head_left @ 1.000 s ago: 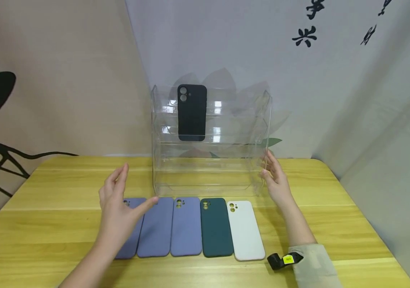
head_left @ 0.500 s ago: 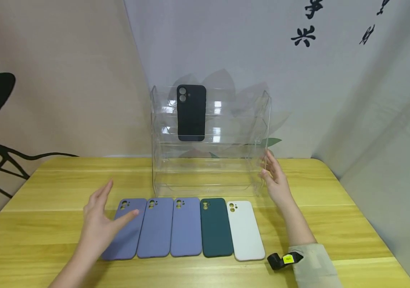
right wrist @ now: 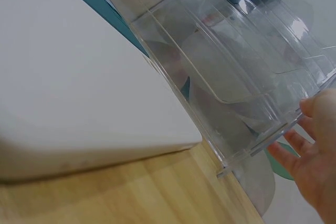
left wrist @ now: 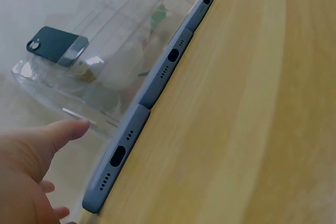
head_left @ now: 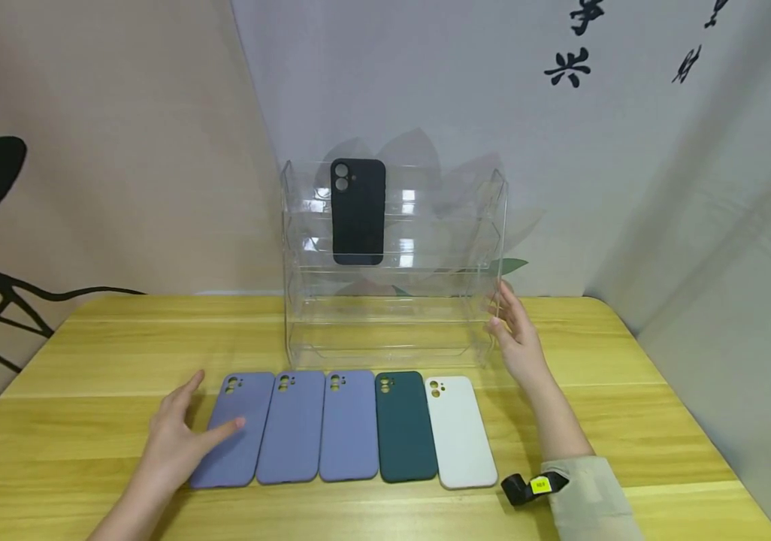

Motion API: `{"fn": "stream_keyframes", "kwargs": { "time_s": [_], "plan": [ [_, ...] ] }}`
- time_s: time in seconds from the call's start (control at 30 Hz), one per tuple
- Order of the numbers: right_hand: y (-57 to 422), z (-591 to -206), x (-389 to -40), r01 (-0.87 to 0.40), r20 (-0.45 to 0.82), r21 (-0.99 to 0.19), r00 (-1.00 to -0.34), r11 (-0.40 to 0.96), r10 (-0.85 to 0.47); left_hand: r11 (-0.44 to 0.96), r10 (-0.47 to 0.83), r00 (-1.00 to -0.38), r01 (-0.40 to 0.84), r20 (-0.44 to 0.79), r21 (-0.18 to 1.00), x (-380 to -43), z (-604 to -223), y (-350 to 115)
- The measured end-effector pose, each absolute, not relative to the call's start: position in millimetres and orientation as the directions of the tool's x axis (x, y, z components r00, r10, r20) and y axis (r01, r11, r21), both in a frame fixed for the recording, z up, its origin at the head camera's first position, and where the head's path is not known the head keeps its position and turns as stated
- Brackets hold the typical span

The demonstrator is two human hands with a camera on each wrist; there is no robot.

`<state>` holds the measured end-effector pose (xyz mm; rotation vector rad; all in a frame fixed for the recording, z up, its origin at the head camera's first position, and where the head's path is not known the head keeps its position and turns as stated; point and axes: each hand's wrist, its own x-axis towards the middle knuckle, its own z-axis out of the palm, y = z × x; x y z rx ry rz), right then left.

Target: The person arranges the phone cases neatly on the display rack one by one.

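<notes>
Spread wide, my left hand (head_left: 172, 436) is at the leftmost purple phone case (head_left: 233, 432). Its thumb reaches over the case while the other fingers lie along the left side. In the left wrist view, the thumb (left wrist: 71, 131) shows above that case's bottom edge, apart from it. My right hand (head_left: 519, 334) grips the right side panel of a clear acrylic display rack (head_left: 392, 334), thumb and fingers on either side of the panel's edge (right wrist: 286, 129). A black phone case (head_left: 358, 214) stands on an upper tier of the rack, left of centre.
Beside the leftmost case lie two more purple phone cases (head_left: 291, 428), a dark green one (head_left: 406, 428) and a white one (head_left: 461, 432), in a row before the rack. A black wrist strap (head_left: 527, 488) sits at the right sleeve. Cloth (head_left: 629, 188) hangs behind the wooden table (head_left: 629, 391).
My left hand has moved down and left, from in front of the purple cases to the leftmost one's left side. The right hand keeps its place on the rack.
</notes>
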<state>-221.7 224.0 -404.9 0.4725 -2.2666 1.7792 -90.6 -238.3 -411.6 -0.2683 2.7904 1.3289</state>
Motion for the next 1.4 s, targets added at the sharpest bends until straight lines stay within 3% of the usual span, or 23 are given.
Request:
{"fn": "stream_keyframes", "kwargs": {
  "time_s": [0.53, 1.4],
  "plan": [
    [226, -404, -222, -0.361, 0.343, -0.909, -0.932, 0.207, -0.117, 0.731, -0.138, -0.99, -0.1, 0.003, 0.675, -89, -429, -231],
    [233, -401, -224, -0.362, 0.332, -0.913, -0.927, 0.186, -0.174, 0.805, -0.087, -0.995, -0.044, 0.044, 0.592, -87, -429, -217]
  ]
}}
